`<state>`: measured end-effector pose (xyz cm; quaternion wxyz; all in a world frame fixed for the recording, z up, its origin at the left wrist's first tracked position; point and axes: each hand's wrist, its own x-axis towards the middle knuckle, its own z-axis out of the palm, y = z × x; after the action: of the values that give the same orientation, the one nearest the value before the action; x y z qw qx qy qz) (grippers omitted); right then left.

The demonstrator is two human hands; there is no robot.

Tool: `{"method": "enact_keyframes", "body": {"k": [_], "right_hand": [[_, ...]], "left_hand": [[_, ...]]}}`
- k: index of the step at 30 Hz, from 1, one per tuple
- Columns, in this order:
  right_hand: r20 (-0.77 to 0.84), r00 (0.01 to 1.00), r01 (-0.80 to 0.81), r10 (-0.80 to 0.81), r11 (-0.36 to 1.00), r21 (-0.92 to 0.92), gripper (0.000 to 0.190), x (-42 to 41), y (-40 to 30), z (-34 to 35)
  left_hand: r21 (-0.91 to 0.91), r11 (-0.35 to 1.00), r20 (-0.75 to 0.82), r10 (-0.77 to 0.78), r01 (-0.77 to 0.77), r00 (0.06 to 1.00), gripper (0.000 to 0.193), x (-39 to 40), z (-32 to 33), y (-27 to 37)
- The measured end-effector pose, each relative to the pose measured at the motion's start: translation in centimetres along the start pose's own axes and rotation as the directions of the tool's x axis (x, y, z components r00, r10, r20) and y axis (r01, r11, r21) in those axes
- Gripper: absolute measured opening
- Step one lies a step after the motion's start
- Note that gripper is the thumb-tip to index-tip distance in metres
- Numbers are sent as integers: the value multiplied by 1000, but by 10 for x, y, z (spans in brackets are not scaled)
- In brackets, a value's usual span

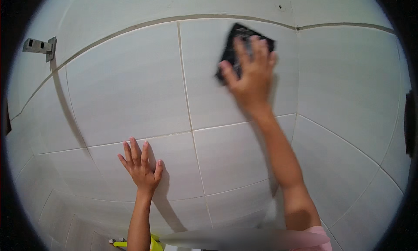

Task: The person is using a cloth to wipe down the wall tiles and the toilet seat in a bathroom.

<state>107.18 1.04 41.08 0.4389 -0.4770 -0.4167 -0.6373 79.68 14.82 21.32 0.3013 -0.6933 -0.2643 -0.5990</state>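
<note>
My right hand (pixel 256 76) presses a dark, roughly square pad or folded cloth (pixel 230 51) flat against the upper wall tile (pixel 209 87). The fingers spread over the pad, and the thumb lies at its lower left edge. Both the hand and the pad are slightly blurred. Lower and to the left, my left hand (pixel 143 172) is raised along the tiled wall with its fingers apart and nothing in it. Its fingertips reach the horizontal grout line. Whether its palm rests fully on the tile cannot be seen.
A metal bracket (pixel 37 46) juts from the upper left wall. Right of my right hand, the walls meet in a corner (pixel 297 71). A yellow-green plastic object (pixel 156 243) shows low down behind my left forearm. A dark object (pixel 409 123) sits at the right rim.
</note>
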Motion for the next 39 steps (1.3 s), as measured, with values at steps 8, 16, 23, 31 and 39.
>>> {"method": "enact_keyframes", "body": {"k": [8, 16, 23, 31, 39], "right_hand": [[-68, 984, -170, 164, 981, -95, 55, -35, 71, -18], [124, 923, -354, 365, 930, -102, 60, -244, 18, -73], [79, 928, -356, 364, 930, -92, 58, -172, 3, -52], [63, 993, -97, 95, 995, 19, 61, -56, -78, -1], [365, 917, 76, -160, 969, 234, 59, -212, -89, -52]], "left_hand": [[10, 1000, -8, 10, -9, 1000, 58, 3, 4, 1], [-30, 1000, 10, -7, 8, 1000, 62, 2, 1, 3], [-15, 1000, 19, -18, 19, 1000, 63, 1, -5, 0], [-34, 999, 7, -3, 3, 1000, 60, 3, 1, 2], [-34, 999, -3, 10, -10, 1000, 59, 0, 7, -1]]}}
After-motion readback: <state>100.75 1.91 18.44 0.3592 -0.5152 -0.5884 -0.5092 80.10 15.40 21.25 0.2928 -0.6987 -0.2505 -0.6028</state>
